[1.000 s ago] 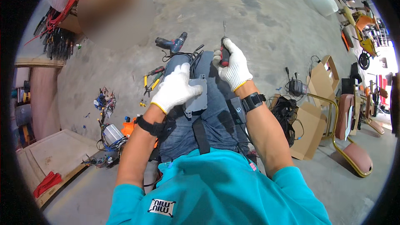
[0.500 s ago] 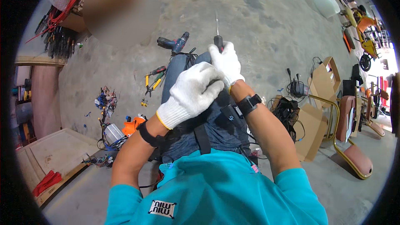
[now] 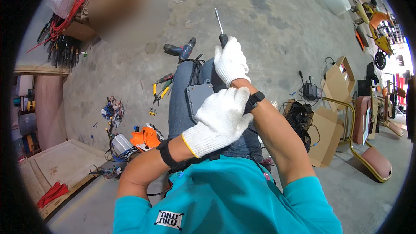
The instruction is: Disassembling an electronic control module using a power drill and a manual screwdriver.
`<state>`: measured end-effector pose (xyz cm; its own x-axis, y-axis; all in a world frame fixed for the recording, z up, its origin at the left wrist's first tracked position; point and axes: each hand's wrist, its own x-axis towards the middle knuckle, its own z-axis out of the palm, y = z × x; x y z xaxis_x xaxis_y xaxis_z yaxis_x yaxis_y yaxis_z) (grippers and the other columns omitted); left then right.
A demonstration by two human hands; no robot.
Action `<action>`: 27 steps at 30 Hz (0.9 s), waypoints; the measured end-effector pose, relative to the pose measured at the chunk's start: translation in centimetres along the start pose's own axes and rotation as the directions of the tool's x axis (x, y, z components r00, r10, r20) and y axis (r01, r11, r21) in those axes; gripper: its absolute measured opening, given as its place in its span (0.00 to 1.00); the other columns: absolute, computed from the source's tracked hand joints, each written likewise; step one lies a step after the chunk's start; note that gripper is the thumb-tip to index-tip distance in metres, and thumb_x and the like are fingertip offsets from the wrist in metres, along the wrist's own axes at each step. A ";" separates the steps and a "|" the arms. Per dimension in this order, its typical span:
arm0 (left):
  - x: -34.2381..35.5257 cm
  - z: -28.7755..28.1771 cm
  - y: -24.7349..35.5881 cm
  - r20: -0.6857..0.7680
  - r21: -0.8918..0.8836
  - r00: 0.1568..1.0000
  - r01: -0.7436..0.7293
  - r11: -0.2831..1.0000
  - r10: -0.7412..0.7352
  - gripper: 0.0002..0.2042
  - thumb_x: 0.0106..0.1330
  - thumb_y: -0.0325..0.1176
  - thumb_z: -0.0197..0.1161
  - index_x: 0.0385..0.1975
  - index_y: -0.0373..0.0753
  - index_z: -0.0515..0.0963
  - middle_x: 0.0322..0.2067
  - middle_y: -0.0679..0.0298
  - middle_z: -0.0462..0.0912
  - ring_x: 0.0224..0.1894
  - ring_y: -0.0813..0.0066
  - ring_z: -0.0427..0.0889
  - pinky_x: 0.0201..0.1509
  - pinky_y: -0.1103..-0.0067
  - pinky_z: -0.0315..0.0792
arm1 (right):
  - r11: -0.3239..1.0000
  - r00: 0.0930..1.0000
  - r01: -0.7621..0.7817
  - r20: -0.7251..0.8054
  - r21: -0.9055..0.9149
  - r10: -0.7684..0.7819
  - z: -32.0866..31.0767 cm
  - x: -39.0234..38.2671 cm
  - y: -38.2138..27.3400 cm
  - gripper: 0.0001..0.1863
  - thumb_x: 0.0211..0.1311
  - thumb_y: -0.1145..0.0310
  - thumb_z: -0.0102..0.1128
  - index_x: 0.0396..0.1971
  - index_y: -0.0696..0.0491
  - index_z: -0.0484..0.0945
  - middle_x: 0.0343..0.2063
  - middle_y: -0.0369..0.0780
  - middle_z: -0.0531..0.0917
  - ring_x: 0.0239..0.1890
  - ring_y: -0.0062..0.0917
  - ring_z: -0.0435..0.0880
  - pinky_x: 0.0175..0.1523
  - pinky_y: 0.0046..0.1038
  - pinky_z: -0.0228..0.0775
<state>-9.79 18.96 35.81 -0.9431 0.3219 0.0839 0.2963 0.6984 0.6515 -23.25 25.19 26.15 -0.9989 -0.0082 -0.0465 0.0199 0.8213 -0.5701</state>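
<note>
My right hand [image 3: 232, 61], in a white knit glove, is closed around the dark handle of a screwdriver [image 3: 218, 21]. Its metal shaft points forward, away from me, over the floor. My left hand [image 3: 220, 122], gloved alike, reaches across to my right wrist. Its fingers and thumb close on the inner edge of the black wristband [image 3: 255, 99] there; the fingertips are partly hidden. On my thighs lies a grey plastic box [image 3: 199, 96], its lower right part covered by my left hand. A bundle of black cable [image 3: 196, 68] rests between my knees.
A cordless drill [image 3: 182, 50] lies beyond my knees. Left on the floor are yellow-handled pliers [image 3: 162, 92], loose wires [image 3: 113, 109] and an orange part [image 3: 145, 138]. Black cables [image 3: 299, 119], open cardboard [image 3: 324, 134] and a chair [image 3: 368, 147] are at right.
My left hand has moved back from beside my right hand to the right wrist, uncovering the grey box. The screwdriver now tilts more to the left, still in my right hand.
</note>
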 end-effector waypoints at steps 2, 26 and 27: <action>0.1 0.4 -0.1 -0.080 -0.031 0.997 0.009 0.999 -0.012 0.23 0.56 0.33 0.74 0.51 0.35 0.75 0.35 0.49 0.83 0.39 0.47 0.85 0.45 0.59 0.79 | 1.000 1.000 0.001 -0.001 0.013 -0.001 0.0 0.2 0.4 0.22 0.71 0.57 0.61 0.54 0.55 0.67 0.47 0.54 0.79 0.46 0.54 0.85 0.48 0.53 0.79; 0.4 1.8 -2.5 -0.199 -0.272 0.962 0.131 0.953 -0.189 0.23 0.55 0.29 0.72 0.52 0.34 0.74 0.37 0.52 0.86 0.40 0.59 0.88 0.50 0.69 0.82 | 1.000 0.940 -0.009 0.341 -0.014 0.014 -0.3 -0.7 0.6 0.22 0.68 0.60 0.60 0.55 0.59 0.74 0.50 0.53 0.84 0.53 0.50 0.85 0.57 0.47 0.79; 0.7 2.0 -2.6 -0.213 -0.271 0.965 0.091 0.958 -0.152 0.23 0.55 0.28 0.71 0.51 0.35 0.75 0.37 0.52 0.86 0.40 0.60 0.88 0.49 0.70 0.82 | 0.988 0.894 -0.143 0.435 0.057 0.105 -0.8 0.2 0.7 0.27 0.66 0.55 0.62 0.54 0.63 0.74 0.50 0.58 0.85 0.53 0.52 0.86 0.58 0.45 0.78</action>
<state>-10.90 18.64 32.68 -0.9875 0.0684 0.1421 0.1567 0.5252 0.8364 -23.45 26.18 26.40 -0.8725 -0.1695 -0.4584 0.1652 0.7805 -0.6030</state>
